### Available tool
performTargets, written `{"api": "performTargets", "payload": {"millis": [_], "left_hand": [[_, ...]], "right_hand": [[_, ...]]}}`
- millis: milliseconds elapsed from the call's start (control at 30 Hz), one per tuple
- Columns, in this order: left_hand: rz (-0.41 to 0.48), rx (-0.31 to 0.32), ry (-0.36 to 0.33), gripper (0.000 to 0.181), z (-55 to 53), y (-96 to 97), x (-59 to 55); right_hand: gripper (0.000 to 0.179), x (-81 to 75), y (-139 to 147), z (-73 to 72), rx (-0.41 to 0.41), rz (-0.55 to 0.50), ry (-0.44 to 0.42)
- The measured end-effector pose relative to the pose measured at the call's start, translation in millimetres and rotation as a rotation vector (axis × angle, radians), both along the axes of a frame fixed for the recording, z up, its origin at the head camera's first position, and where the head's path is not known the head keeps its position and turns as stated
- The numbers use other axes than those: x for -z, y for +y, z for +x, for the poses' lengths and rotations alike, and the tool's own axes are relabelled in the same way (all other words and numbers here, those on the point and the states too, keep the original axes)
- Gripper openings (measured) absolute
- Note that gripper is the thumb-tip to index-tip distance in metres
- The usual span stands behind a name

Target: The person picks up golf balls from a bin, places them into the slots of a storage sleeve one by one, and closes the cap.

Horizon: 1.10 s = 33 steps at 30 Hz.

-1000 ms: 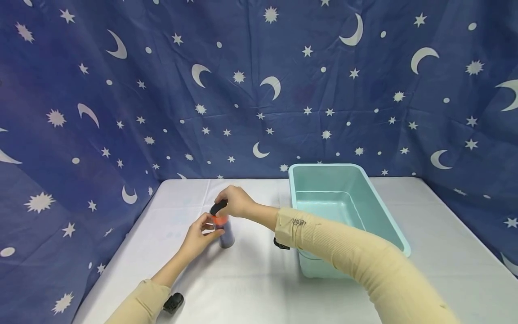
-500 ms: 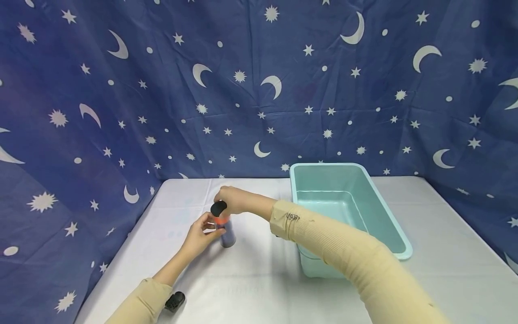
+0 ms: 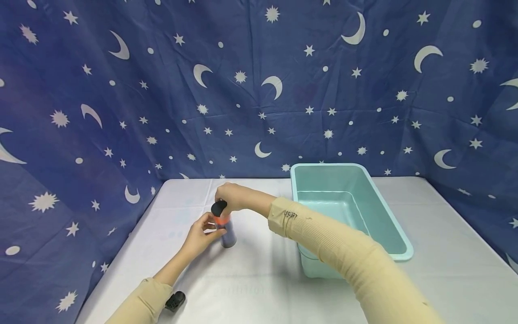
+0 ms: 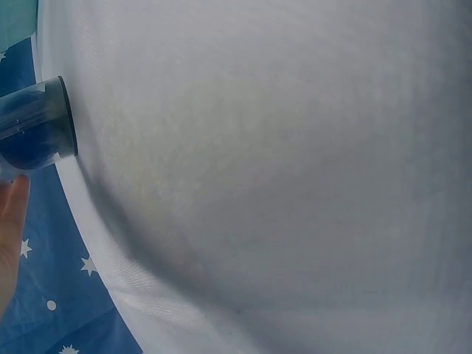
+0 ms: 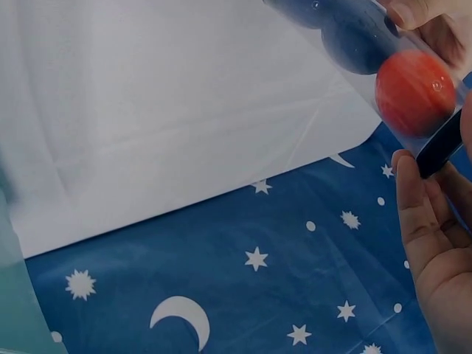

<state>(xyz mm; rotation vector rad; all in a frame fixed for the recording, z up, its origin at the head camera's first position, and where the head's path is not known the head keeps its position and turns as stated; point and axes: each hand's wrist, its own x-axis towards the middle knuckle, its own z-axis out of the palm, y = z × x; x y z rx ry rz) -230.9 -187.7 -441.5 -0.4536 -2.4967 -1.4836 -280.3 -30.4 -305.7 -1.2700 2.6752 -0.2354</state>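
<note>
A clear tube (image 3: 229, 238) stands on the table, leaning slightly. Inside it, the right wrist view shows an orange ball (image 5: 415, 94) at the top end, with blue balls (image 5: 359, 43) below. My left hand (image 3: 200, 236) grips the tube's upper side between thumb and fingers. Over the top, my right hand (image 3: 234, 197) holds a black lid (image 3: 219, 208) by its edge. The lid sits right at the tube's mouth, above the orange ball. In the left wrist view the tube's base (image 4: 60, 116) meets the cloth, with the fingers (image 4: 15, 210) below.
A pale green tub (image 3: 323, 261) stands to the right, partly behind the right sleeve (image 3: 323, 238). A small black object (image 3: 175, 300) shows beside the left sleeve (image 3: 141, 299). White cloth (image 3: 251, 288) covers the table, and a blue star-and-moon curtain (image 3: 259, 90) hangs behind it.
My right hand and the black lid have turned a little at the tube's top, and the right forearm has shifted slightly left. The left hand keeps its grip on the tube.
</note>
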Motion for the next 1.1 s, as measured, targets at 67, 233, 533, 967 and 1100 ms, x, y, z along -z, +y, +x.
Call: {"api": "performTargets", "payload": {"millis": [67, 233, 533, 967, 1100], "left_hand": [[-0.004, -0.001, 0.005, 0.032, -0.3, 0.0, 0.1], [0.008, 0.002, -0.018, 0.034, 0.8, -0.1, -0.1], [0.039, 0.024, -0.003, 0.036, 0.6, -2.0, 0.8], [0.016, 0.015, -0.023, 0.037, 0.2, -1.1, -1.9], [0.012, 0.014, -0.031, 0.037, 0.8, -1.6, -2.2]], "right_hand": [[0.024, -0.3, -0.6, -0.4, -0.008, 0.003, 0.002], [0.023, 0.3, -1.3, -0.7, -0.030, 0.005, -0.001], [0.019, 2.3, -1.6, -1.8, -0.050, -0.007, 0.003], [0.022, 1.7, 0.0, -6.6, -0.117, -0.028, 0.012], [0.021, 2.9, -0.7, -5.5, -0.110, -0.006, 0.011]]}}
